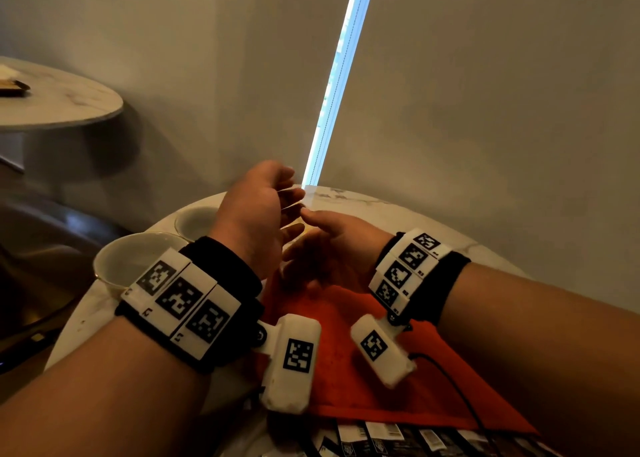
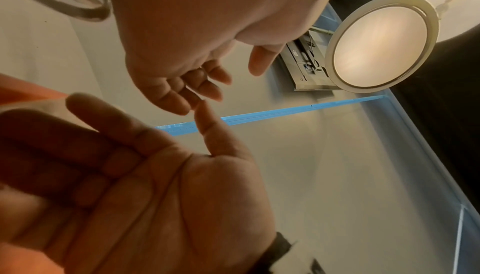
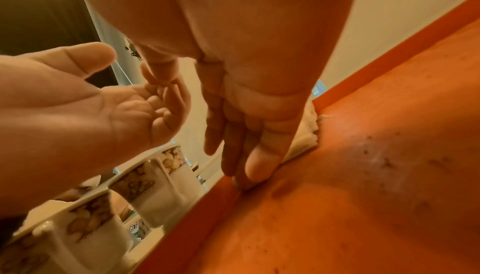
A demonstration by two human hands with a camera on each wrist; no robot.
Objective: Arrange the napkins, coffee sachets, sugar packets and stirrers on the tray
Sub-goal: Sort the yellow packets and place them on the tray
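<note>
The round marble table [image 1: 398, 210] is carrying everything, and the orange tray [image 1: 363, 352] is sitting on it, taking up the middle; that tray is our landmark. Two white floral cups [image 1: 138, 259] are standing just beside the tray's left edge; a row of dark coffee sachets [image 1: 415, 437] is lying off the tray's near edge, not yet on it; a white napkin [image 3: 306, 134] is lying on the tray at its far side, seen only from the right wrist.

The left hand [image 1: 259, 214] is hovering above the tray, palm turned inward, fingers relaxed and holding nothing; the right hand [image 1: 332, 245] is reaching down with straight fingers [image 3: 255, 165], tips pressing on the napkin's edge near the tray's left rim.

The step looks like squaring the napkin; best to be pressing flat and sliding gently, so it is not bunching, and keeping the left wrist clear of the cups. Sugar packets and stirrers I cannot find.
</note>
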